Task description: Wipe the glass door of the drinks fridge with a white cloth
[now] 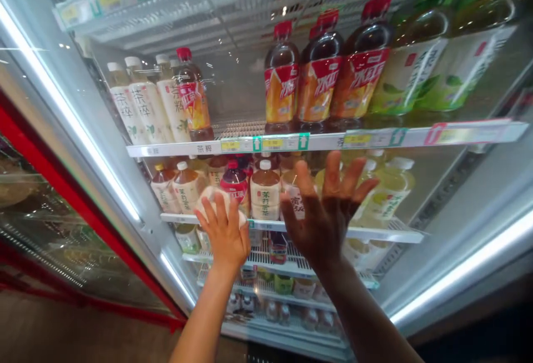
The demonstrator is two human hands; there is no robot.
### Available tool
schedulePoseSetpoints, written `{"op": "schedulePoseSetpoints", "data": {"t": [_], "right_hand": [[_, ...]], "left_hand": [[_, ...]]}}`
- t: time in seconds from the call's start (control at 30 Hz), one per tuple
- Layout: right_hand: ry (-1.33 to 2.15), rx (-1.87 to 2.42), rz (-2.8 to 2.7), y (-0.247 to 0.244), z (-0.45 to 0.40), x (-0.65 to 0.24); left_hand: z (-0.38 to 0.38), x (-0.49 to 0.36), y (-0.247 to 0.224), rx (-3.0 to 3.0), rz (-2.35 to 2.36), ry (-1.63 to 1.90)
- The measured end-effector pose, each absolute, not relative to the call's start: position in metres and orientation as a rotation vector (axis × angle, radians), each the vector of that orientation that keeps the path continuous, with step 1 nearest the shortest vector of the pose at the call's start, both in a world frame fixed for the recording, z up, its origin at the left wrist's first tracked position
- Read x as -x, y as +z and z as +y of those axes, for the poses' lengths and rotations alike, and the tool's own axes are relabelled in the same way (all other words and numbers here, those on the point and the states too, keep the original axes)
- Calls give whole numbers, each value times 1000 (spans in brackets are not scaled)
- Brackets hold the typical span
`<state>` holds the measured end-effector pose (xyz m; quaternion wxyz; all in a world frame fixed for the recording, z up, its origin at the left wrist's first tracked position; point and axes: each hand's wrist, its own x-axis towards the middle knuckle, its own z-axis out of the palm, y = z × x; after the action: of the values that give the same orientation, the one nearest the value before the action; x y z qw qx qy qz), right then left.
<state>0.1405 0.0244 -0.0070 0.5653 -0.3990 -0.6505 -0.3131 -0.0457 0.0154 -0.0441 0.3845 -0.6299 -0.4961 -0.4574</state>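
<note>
At the middle shelf (375,234) of an open drinks cooler, both hands were raised toward the bottles. The left hand (225,232), at about 7 o'clock from the centre of the view, was curled around a pale bottle (208,196) at the shelf's front edge; its fingers (220,210) covered much of the bottle, so I cannot tell the label. The right hand (328,213), at about 5 o'clock, was wide open with fingers spread, and it held nothing; its palm faced the bottles, close in front of a white-labelled bottle (296,199). Between the two hands stood a tea bottle with a white cap (265,191), and just at 9 o'clock from it a red-labelled bottle (234,184). On the upper shelf (316,142), at 12 o'clock, red-capped iced tea bottles (320,71) stood in a row, with green-labelled bottles (410,69) at 2 o'clock.
</note>
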Motion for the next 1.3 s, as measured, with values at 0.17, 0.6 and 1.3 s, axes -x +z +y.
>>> {"op": "schedulePoseSetpoints", "data": {"t": [0.17,0.6,1.3], "right_hand": [[-698,988,-1498,-2,21,-113],[-825,1024,-1361,-6,34,-80],[-881,1070,-1533,-8,25,-84]], "left_hand": [[15,83,-20,1621,-1318,-1175],[15,144,3,1672,-1300,-1203],[12,114,-25,1825,-1109,-1117]]}}
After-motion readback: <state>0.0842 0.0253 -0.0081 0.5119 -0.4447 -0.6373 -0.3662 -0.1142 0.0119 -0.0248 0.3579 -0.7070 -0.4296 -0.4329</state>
